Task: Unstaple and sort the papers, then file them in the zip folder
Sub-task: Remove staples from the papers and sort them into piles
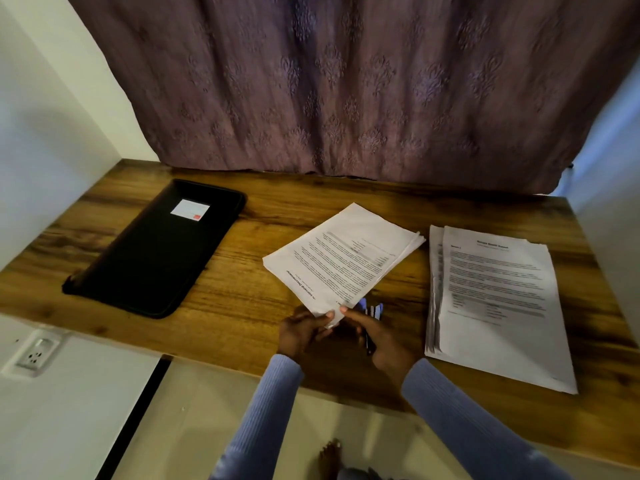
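Observation:
A stapled set of printed papers (346,258) lies angled across the middle of the wooden table (242,299). My left hand (301,332) pinches its near corner with thumb and fingers. My right hand (377,336) touches the same corner with a fingertip and grips a dark tool with a blue-and-white part (372,311), partly hidden under the hand. A black zip folder (156,247) with a white label lies shut at the left. A second stack of printed papers (495,299) rests on the right.
A purple patterned curtain (346,91) hangs behind the table. White walls close in on both sides, and a wall socket (34,355) sits below the table's left edge. A bare foot (330,457) shows on the floor.

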Motion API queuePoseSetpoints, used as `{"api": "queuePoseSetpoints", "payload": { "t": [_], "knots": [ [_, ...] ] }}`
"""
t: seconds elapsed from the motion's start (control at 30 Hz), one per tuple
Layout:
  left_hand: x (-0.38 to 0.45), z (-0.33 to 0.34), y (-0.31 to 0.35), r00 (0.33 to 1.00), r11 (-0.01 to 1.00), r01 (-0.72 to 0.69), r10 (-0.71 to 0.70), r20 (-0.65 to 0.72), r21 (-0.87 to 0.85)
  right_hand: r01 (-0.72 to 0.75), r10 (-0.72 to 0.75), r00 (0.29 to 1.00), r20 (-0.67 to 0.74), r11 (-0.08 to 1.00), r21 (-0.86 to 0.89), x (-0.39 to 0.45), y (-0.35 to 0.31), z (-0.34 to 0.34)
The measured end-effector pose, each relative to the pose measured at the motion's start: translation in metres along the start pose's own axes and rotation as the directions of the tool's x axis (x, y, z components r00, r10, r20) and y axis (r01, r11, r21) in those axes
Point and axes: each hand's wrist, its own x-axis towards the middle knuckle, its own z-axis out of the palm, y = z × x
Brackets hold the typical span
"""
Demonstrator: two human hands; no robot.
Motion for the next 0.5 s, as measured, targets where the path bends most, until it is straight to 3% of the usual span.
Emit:
{"api": "queuePoseSetpoints", "payload": {
  "t": [0.13, 0.4, 0.5],
  "knots": [
    [-0.001, 0.003, 0.001, 1.0, 1.0, -0.008, 0.008, -0.008, 0.009, -0.009, 0.014, 0.998, -0.064, 0.997, 0.073, 0.004, 0.005, 0.004],
    [-0.014, -0.001, 0.0, 0.996, 0.999, 0.034, -0.032, 0.086, -0.019, 0.107, -0.094, 0.98, -0.177, 0.992, 0.068, 0.01, 0.009, 0.007],
    [-0.015, -0.004, -0.001, 0.997, 0.996, 0.052, -0.048, 0.06, -0.068, 0.128, -0.114, 0.974, -0.195, 0.99, 0.059, 0.008, 0.01, 0.008]
  ]
}}
